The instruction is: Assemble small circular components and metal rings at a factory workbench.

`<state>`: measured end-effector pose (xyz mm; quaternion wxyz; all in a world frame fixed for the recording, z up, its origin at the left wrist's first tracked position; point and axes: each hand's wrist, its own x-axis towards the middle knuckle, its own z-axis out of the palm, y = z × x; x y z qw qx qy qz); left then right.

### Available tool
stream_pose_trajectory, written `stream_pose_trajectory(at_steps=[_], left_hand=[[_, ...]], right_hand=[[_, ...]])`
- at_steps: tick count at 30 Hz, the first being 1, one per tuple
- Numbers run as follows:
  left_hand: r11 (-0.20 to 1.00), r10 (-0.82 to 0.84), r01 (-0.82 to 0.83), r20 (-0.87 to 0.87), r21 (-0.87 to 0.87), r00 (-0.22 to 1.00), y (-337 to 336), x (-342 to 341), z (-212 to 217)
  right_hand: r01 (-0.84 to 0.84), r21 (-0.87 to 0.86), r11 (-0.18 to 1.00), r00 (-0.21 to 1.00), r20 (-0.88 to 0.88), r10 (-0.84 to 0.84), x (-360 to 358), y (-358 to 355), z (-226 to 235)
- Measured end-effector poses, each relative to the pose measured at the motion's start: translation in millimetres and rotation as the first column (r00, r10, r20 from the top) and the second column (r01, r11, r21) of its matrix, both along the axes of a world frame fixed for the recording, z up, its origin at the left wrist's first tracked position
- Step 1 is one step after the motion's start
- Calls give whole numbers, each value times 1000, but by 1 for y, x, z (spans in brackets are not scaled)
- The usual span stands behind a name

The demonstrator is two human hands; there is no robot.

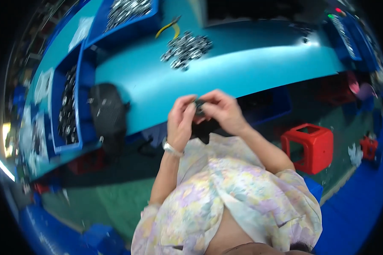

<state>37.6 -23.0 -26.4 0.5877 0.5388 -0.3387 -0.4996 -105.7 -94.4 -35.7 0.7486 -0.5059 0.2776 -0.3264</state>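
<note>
Both my hands meet in front of me at the near edge of the blue-green table (144,91). Between their fingertips is a small dark part (199,107); its exact kind is blurred and partly covered by fingers. My left hand (181,117) pinches it from the left, with a pale band on that wrist. My right hand (224,111) pinches it from the right, thumb and fingers closed. Farther off on the table lies a loose pile of small shiny metal parts (188,48). Beside the pile rest yellow-handled pliers (170,28).
A blue bin of dark parts (67,106) stands at the left, next to a black bag (108,110). Another blue bin (125,29) at the back left holds shiny metal parts. Blue trays (349,40) sit at the far right. A red stool (312,148) stands on the floor at right.
</note>
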Motion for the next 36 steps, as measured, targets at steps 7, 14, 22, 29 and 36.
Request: stream_pose_trajectory(at_steps=[7, 14, 22, 29, 36], left_hand=[[1000, -9, 13, -441, 7, 898, 12, 11, 3], [1000, -22, 10, -569, -24, 822, 20, 8, 0], [997, -41, 70, -537, 34, 843, 16, 14, -1], [998, -25, 53, -507, 42, 862, 13, 13, -2], [994, -97, 110, -548, -10, 831, 16, 19, -4]], right_hand=[[-73, -304, 950, 993, 68, 98, 3, 6, 7], [-110, -649, 753, 980, -198, -27, 4, 13, 17], [-63, -526, 848, 989, -148, -19, 3, 16, 19], [27, -513, 858, 993, -87, -84, 9, 22, 1], [-4, -624, 781, 986, -131, -100, 8, 20, -2]])
